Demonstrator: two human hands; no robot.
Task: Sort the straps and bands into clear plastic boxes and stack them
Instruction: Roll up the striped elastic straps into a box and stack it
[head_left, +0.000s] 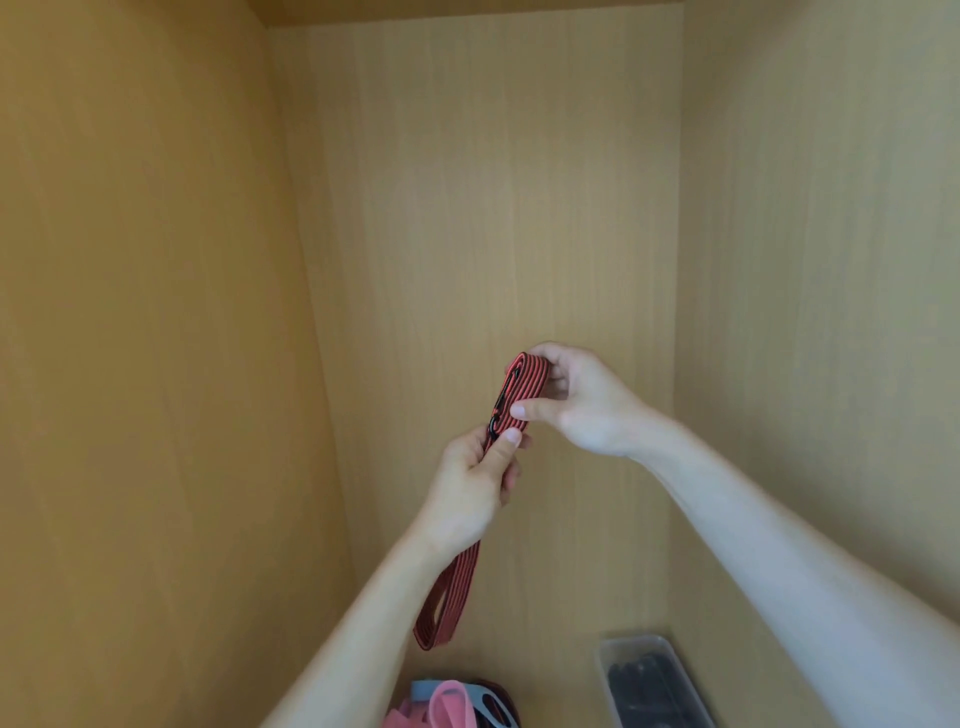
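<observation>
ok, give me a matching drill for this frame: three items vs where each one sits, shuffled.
Items:
1. striped strap
2. clear plastic box
3. pink band

Places:
A. bottom right of view, dark items inside
B. bottom centre of view
C. gripped by left hand and right hand

Pairs: 1-C, 2-A, 3-B

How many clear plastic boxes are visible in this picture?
1. The clear plastic box stands at the lower right, with dark items inside. Others may be hidden below the frame.

Soft, even, warm light; mild blur, wide-angle edge bending.
</observation>
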